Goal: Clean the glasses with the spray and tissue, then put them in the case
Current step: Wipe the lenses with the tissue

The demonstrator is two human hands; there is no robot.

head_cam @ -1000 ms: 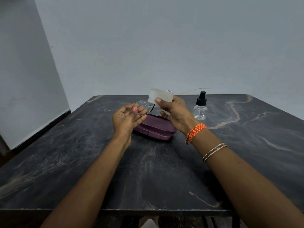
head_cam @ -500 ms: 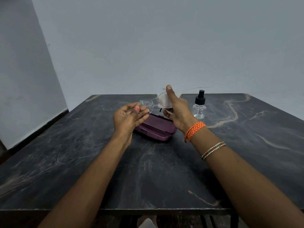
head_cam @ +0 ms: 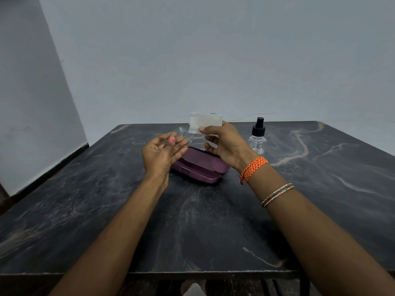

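Above the dark table, the left hand pinches the glasses by one lens, their long axis running left to right. Over the other lens, the right hand pinches the tissue. Below lies the purple case, long axis angled toward the near right; the spray bottle stands upright farther right.

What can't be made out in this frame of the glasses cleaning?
Head view only:
- Right lens of the glasses: hidden behind the tissue held up by the right hand.
- Inside of the purple case: its far part is covered by both hands; the left hand blocks one end.
- Liquid level in the spray bottle: too small and clear to judge.
- Lens cleanliness: too small to tell.
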